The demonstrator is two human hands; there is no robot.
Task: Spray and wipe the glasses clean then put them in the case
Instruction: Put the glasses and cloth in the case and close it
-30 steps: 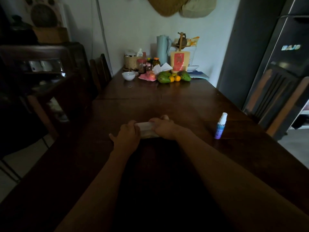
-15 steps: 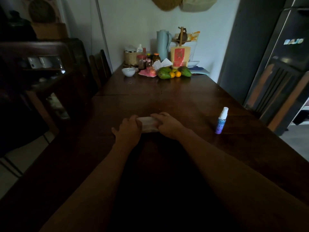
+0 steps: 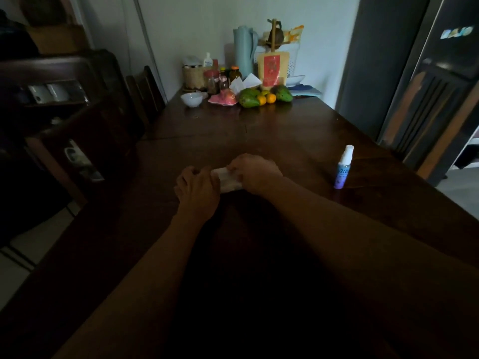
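A pale glasses case (image 3: 228,180) lies on the dark wooden table (image 3: 285,136) between my hands. My left hand (image 3: 197,187) grips its left end with curled fingers. My right hand (image 3: 255,174) holds its right end, fingers curled over the top edge. The glasses themselves are not visible. A small spray bottle (image 3: 343,168) with a white cap and blue-purple label stands upright to the right of my right hand, apart from it.
At the table's far end stand a white bowl (image 3: 191,99), jars, a pale blue jug (image 3: 243,51), green and orange fruit (image 3: 259,98) and a red-labelled packet. Dark wooden chairs stand left (image 3: 145,97) and right (image 3: 430,120) of the table.
Both hands stay on the case. My right hand's fingers have shifted further over the case's top edge, and the view has tilted slightly.
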